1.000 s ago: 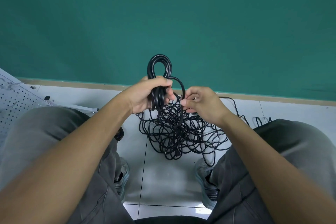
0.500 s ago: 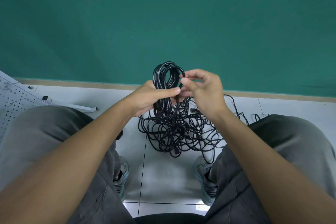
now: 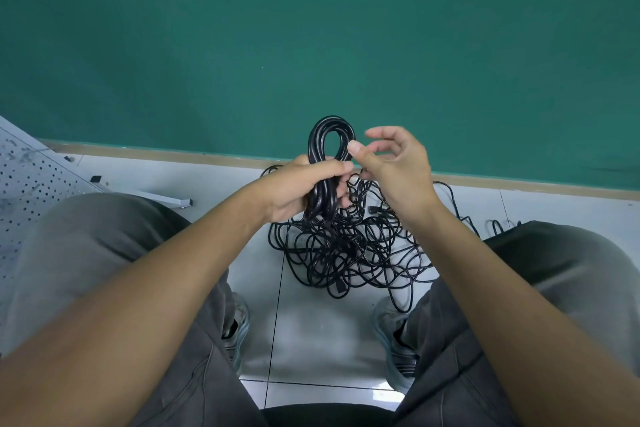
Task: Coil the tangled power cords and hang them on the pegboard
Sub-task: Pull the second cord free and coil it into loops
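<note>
Left hand (image 3: 298, 189) had its fingers wrapped tight around the coiled cord (image 3: 329, 163), loop poking out above. Right hand (image 3: 398, 166) hovered beside it, fingers loose and apart, tangled cords (image 3: 346, 250) below on the floor.

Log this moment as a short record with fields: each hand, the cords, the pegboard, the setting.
left hand: grips the coiled bundle by its middle
right hand: beside the loop top, fingers loosely curled; whether it pinches a strand is unclear
coiled bundle: black, loop standing above the fist
tangled cords: heaped on the tiled floor between the shoes
pegboard: white, at far left
wall: green
</note>
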`<control>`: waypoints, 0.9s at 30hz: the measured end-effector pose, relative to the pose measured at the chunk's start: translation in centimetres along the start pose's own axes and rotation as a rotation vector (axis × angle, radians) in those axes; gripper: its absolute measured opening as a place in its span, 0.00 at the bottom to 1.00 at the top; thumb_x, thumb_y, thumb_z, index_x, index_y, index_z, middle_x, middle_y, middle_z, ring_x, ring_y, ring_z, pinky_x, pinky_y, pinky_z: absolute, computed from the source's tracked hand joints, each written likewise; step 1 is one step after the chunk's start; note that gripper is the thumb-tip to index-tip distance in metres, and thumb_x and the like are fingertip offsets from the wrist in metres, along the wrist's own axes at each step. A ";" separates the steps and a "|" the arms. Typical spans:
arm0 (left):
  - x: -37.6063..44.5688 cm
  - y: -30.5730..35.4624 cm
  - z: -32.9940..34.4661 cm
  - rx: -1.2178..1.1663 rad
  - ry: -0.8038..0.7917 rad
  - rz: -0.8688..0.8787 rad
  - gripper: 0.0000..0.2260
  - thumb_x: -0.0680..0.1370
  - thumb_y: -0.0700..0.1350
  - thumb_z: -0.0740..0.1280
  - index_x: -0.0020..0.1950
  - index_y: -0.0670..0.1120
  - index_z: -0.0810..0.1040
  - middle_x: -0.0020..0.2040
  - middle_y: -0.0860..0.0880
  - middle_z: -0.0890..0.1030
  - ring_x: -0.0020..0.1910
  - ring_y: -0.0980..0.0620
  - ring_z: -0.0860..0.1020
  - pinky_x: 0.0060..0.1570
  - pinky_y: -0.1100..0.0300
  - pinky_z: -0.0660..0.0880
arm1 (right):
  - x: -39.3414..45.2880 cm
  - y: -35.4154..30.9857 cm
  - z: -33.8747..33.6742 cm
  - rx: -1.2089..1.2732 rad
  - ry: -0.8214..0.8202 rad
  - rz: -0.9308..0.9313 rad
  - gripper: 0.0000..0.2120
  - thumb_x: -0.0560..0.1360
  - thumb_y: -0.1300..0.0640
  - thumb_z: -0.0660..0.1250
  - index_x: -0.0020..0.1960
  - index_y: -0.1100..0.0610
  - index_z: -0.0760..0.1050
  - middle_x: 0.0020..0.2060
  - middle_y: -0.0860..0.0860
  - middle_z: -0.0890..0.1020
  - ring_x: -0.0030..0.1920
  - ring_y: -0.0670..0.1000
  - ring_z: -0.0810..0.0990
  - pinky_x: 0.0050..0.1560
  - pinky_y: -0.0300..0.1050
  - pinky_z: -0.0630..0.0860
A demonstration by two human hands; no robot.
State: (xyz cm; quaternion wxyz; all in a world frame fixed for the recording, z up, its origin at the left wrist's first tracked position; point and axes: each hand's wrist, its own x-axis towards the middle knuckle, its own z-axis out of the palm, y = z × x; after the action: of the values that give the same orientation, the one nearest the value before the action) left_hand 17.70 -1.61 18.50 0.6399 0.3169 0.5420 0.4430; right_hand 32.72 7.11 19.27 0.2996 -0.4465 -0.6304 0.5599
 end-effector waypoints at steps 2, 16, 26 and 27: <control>0.3 -0.1 0.2 -0.118 0.022 0.019 0.12 0.84 0.47 0.66 0.41 0.45 0.75 0.32 0.50 0.74 0.36 0.49 0.78 0.53 0.49 0.80 | -0.6 -0.5 0.4 0.053 -0.095 0.042 0.11 0.81 0.51 0.68 0.57 0.57 0.77 0.46 0.53 0.82 0.43 0.49 0.83 0.51 0.48 0.83; 1.3 0.4 -2.4 -0.748 0.578 0.101 0.13 0.82 0.48 0.69 0.40 0.47 0.75 0.34 0.51 0.78 0.32 0.55 0.80 0.38 0.60 0.78 | -2.2 1.8 3.0 -0.194 -0.590 0.256 0.48 0.71 0.24 0.39 0.66 0.56 0.79 0.51 0.49 0.88 0.58 0.47 0.84 0.71 0.52 0.73; 1.8 -0.1 -3.2 -0.528 0.800 0.120 0.12 0.82 0.48 0.70 0.42 0.44 0.74 0.36 0.49 0.79 0.31 0.53 0.81 0.33 0.60 0.77 | -1.8 1.7 1.9 -0.520 -0.694 -0.060 0.12 0.80 0.58 0.69 0.55 0.68 0.78 0.43 0.67 0.79 0.39 0.52 0.75 0.52 0.52 0.77; 1.9 -0.2 -3.1 -0.464 0.791 0.123 0.12 0.82 0.48 0.69 0.42 0.44 0.74 0.35 0.49 0.79 0.32 0.53 0.81 0.35 0.60 0.78 | -1.8 1.5 1.8 -0.506 -0.659 -0.079 0.09 0.80 0.60 0.69 0.55 0.67 0.80 0.44 0.65 0.81 0.39 0.49 0.74 0.53 0.54 0.78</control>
State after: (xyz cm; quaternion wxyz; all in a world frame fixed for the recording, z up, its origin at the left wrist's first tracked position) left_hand 14.75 -0.19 16.92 0.4106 0.0036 0.6110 0.6768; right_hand 32.24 4.71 17.70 -0.0161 -0.2785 -0.8268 0.4884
